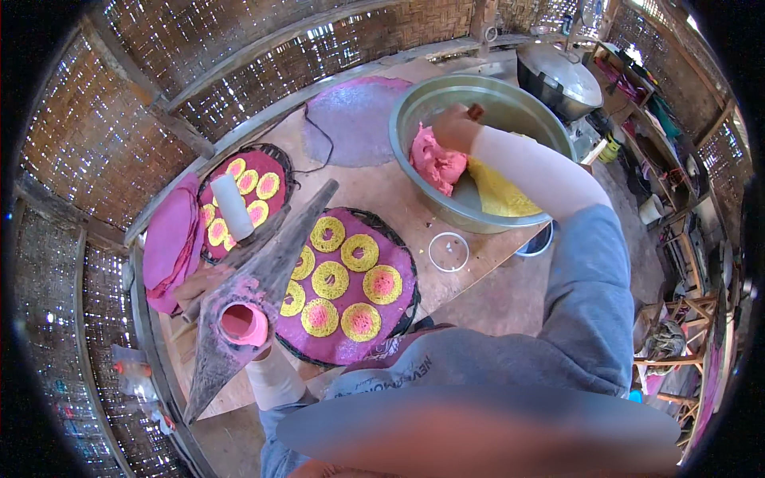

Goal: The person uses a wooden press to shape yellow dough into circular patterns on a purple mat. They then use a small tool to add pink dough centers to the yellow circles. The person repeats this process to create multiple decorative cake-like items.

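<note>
My right hand [455, 130] reaches into a large grey-green basin [402, 119], its fingers closed on a lump of pink dough [437, 163]. Yellow dough [502, 191] lies beside the lump, under my forearm. My left hand [201, 288] is wrapped round a worn wooden press [279, 255] and is partly hidden by it. The press has a round pink-smeared opening [245, 324], and a pale cylinder [231, 207] shows beyond it. Below the press, a round tray [414, 291] lined with purple cloth bears several yellow rings of dough strands [328, 279], some with pink centres.
A second round tray [279, 159] with similar rings lies at the far left, beside folded purple cloths [170, 239]. A purple cloth sheet [351, 119] lies behind. A white ring [448, 252] is near the table edge. A large lidded pot [558, 76] stands back right.
</note>
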`<state>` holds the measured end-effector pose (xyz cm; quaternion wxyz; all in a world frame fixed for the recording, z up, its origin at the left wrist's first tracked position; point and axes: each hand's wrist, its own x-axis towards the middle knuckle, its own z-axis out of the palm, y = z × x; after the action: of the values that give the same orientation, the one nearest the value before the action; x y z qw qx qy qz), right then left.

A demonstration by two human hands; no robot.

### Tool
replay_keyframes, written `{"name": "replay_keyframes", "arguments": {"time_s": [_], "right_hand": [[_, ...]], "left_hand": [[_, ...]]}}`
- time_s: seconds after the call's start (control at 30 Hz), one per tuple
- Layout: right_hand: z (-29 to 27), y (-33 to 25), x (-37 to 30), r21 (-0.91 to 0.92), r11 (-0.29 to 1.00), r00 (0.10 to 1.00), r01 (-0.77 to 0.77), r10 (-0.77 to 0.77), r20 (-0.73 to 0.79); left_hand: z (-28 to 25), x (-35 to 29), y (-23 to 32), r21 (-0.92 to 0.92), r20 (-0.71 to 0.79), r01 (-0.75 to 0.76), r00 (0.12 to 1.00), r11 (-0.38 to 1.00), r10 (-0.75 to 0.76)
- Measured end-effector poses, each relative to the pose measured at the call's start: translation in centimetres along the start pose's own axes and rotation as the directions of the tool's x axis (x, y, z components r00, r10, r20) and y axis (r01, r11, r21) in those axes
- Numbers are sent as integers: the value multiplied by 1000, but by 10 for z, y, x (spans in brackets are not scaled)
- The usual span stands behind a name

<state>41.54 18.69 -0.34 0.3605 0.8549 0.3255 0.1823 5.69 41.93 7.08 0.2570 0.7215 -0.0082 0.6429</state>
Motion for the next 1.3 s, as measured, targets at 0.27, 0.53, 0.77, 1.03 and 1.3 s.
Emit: {"name": "replay_keyframes", "arguments": {"time_s": [0.27,0.53,0.77,1.03,1.3], "right_hand": [[0,46,-4,241,964,988,-115,137,-76],[40,-24,-8,311,948,981,66,-5,-195],[33,-33,-67,408,882,960,233,-143,-239],[-49,52,-138,655,740,967,-154,-22,253],[-119,39,-169,961,-145,951,236,237,-198]], "left_hand": [[0,-26,-49,979,206,-179,885,103,-419],[0,-16,-24,582,113,-161,987,797,117],[1,-19,-4,-66,207,189,963,980,-172],[37,-39,-38,-155,385,214,912,964,-140],[121,-22,-45,-337,312,279,934,899,-173]]}}
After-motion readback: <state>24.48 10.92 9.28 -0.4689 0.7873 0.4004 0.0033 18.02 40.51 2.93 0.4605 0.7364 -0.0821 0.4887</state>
